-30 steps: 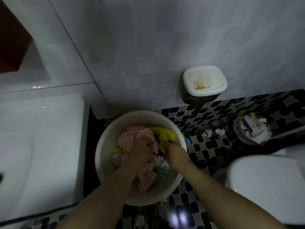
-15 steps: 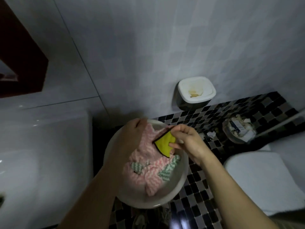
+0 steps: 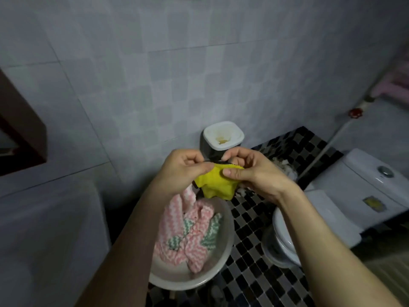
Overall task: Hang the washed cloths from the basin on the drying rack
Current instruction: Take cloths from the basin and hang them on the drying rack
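1. Head view, looking down into a dim bathroom: a person's two bare forearms reach forward from the bottom edge, and the hands meet in the middle of the picture.
2. The left hand [image 3: 183, 171] and the right hand [image 3: 250, 173] both pinch the top edge of a yellow cloth [image 3: 215, 185]. Each grip is closed on the fabric, thumb pressed against curled fingers.
3. The yellow cloth hangs bunched between and below the hands, lifted clear above the far rim of the basin [image 3: 229, 229].
4. The basin is round and pale and sits on the floor below the left forearm. In it lies a heap of pink-and-white zigzag cloths [image 3: 177, 220], with a green-and-white zigzag cloth [image 3: 211, 232] among them.
5. One fold of the pink cloth rises toward the underside of the left hand (whether the hand touches it cannot be seen).
6. The floor [image 3: 250, 220] is a mosaic of small black, grey and white squares.
7. Just beyond the hands, a white square container [image 3: 223, 138] is mounted on the pale tiled wall.
8. To the right stands a white toilet [image 3: 365, 185], its cistern against the wall, with a thin pipe and a red valve [image 3: 356, 113] above it.
9. A large white fixture [image 3: 44, 240] fills the lower left.
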